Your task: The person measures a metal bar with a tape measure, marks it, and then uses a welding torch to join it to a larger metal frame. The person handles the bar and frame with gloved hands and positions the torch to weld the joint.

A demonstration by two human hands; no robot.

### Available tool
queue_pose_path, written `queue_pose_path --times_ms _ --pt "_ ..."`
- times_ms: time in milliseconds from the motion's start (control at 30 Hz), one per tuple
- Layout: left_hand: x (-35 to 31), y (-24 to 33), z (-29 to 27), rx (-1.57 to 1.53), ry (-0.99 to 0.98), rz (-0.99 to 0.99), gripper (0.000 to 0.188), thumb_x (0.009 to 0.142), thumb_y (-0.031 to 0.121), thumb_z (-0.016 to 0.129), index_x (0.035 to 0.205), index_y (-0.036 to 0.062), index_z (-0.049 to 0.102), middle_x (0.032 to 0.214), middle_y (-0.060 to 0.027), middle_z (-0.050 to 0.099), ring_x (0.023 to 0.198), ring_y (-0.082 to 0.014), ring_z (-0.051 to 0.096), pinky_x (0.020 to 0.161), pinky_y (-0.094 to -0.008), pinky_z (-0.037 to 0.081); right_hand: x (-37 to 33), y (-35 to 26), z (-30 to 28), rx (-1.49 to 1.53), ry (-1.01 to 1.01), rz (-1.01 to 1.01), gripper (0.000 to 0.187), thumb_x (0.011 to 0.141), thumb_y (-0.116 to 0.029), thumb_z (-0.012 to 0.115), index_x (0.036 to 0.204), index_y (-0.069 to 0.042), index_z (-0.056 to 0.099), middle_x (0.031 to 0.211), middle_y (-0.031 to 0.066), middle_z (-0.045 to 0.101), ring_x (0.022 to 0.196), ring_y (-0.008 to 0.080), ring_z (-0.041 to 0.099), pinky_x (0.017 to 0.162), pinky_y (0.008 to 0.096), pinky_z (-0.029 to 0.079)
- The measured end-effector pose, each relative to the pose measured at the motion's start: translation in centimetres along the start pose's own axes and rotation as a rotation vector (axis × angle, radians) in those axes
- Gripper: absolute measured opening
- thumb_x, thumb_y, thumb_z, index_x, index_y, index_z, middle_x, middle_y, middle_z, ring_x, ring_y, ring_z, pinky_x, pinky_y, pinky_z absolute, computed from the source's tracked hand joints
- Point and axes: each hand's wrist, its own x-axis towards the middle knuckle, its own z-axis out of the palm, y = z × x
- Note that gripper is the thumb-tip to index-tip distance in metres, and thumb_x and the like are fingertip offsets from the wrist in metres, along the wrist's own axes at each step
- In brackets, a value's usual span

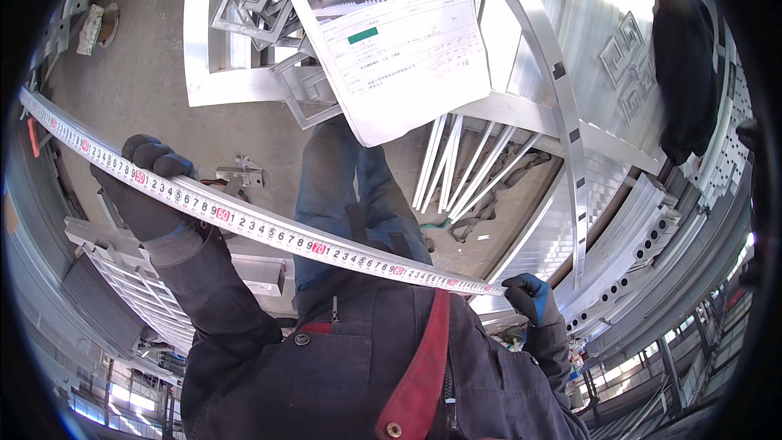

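Observation:
A white tape measure blade [271,231] with black marks and red number blocks stretches across my front, bowing from the far left down to the right. A thin silvery metal bar [289,225] shows along the blade's far edge. My left hand [151,175], in a dark glove, wraps its fingers over bar and blade from below. My right hand [528,297], in a black and blue glove, is closed at the right end of the blade. Whether a tape case is inside it is hidden.
A printed sheet [415,85] with a fence photo lies ahead on metal framework. Square key-pattern metal pieces [252,12] are piled left of it. Several white rods [468,167] lean beyond my legs. Stacked metal profiles [627,265] stand right, near a dark cloth [684,65].

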Motion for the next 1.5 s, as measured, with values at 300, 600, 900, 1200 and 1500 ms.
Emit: queue_pose_path --times_ms 300,600,900,1200,1500 --pt "-0.3 -0.2 0.7 0.092 0.063 0.056 0.054 0.085 0.045 0.086 0.083 0.0207 0.038 0.07 0.009 0.03 0.059 -0.0045 0.024 0.052 -0.022 0.032 -0.1 0.0 0.2 -0.006 0.0 0.015 0.015 0.095 -0.012 0.073 0.107 -0.003 0.075 0.073 -0.0036 0.062 0.06 0.0037 0.052 0.052 0.0228 0.038" --pt "-0.4 -0.2 0.3 0.139 0.054 0.054 0.053 0.087 0.046 0.084 0.084 0.0202 0.038 0.07 0.0085 0.029 0.06 -0.0051 0.025 0.055 -0.0225 0.034 -0.4 -0.3 0.2 0.016 -0.026 0.056 0.016 0.095 -0.013 0.073 0.105 -0.002 0.076 0.081 -0.0034 0.067 0.07 0.0039 0.056 0.061 0.0221 0.045" --pt "-0.7 0.2 0.1 0.128 0.11 0.077 0.05 0.092 0.057 0.075 0.088 0.0177 0.044 0.071 0.0076 0.035 0.059 -0.0058 0.029 0.056 -0.0223 0.038 -0.6 0.2 0.4 0.009 -0.011 0.054 0.016 0.094 -0.013 0.074 0.105 -0.002 0.076 0.082 -0.0036 0.067 0.071 0.0039 0.057 0.061 0.0222 0.045" --pt "-0.5 1.0 -0.7 0.105 0.005 0.001 0.052 0.087 0.054 0.081 0.088 0.0177 0.044 0.072 0.0078 0.034 0.062 -0.0056 0.029 0.058 -0.0216 0.037 -0.8 0.6 0.8 0.034 -0.015 0.043 0.017 0.094 -0.013 0.074 0.106 -0.001 0.075 0.082 -0.0037 0.067 0.069 0.0033 0.056 0.059 0.0218 0.044" --pt "-0.5 1.2 -0.6 0.112 0.062 0.012 0.055 0.084 0.053 0.084 0.085 0.0205 0.039 0.072 0.0087 0.03 0.062 -0.0058 0.027 0.057 -0.0224 0.036 -0.8 0.4 1.4 0.031 -0.008 0.015 0.017 0.096 -0.015 0.072 0.107 -0.003 0.075 0.074 -0.0031 0.064 0.061 0.0037 0.054 0.054 0.0224 0.041"
